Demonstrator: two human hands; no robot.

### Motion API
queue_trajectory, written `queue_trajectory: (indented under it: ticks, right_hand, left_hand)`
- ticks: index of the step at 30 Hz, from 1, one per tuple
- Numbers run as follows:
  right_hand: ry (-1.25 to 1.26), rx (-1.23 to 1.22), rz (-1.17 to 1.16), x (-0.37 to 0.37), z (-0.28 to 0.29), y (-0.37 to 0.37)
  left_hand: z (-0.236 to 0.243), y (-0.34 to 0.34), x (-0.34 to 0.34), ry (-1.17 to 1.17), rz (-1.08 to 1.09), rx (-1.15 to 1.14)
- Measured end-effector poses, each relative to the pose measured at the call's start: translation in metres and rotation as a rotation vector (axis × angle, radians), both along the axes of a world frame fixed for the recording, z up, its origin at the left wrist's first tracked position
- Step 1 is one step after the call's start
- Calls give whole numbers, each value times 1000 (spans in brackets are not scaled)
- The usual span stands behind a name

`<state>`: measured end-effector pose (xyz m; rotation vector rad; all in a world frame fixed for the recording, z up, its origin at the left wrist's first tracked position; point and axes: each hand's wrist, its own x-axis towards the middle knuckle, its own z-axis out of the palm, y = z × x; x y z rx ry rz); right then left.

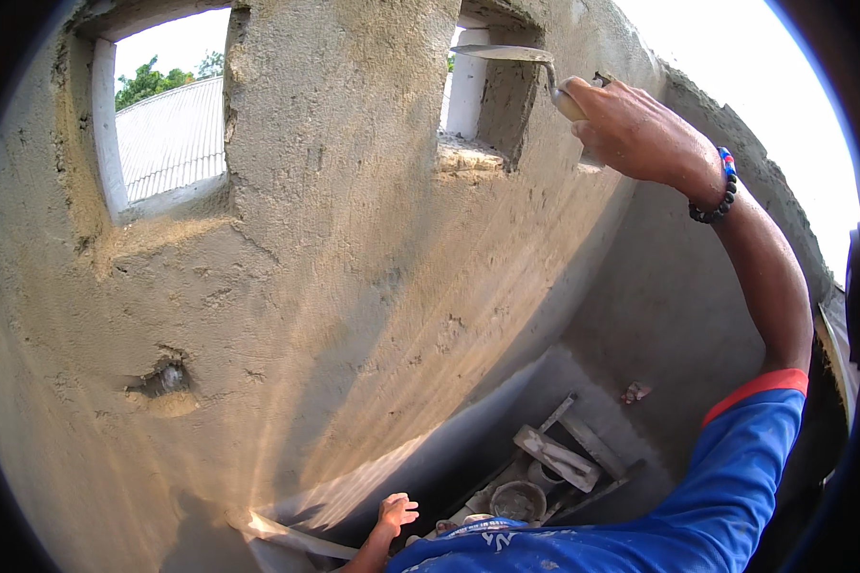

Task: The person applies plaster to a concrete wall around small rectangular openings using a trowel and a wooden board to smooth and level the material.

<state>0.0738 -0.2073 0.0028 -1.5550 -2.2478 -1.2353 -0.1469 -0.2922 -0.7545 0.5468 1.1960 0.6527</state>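
Observation:
My right hand point(631, 129) grips the handle of a trowel point(502, 52), raised to the upper part of a plastered wall point(334, 239). The blade lies flat-side level across the smaller window opening point(506, 115), near its top. My left hand point(397, 511) is low at the bottom middle, its fingers apart and holding nothing, in front of the wall's lower part. A blue sleeve covers my right upper arm.
A larger window opening point(108, 134) is at upper left, above a hole point(167, 382) in the wall. Down in the corner lie wooden pieces point(554, 454) and a bucket point(518, 501). A side wall point(640, 315) rises at right; a plank point(287, 535) slants at bottom left.

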Motion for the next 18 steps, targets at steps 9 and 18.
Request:
queue_trajectory:
  ticks: [9,18]
  right_hand:
    - [-140,40,-189,-32,33,34]
    - [-428,257,188,-41,16,36]
  left_hand:
    - [-2,-5,26,-68,23,32]
    - [5,-11,25,-82,-29,45]
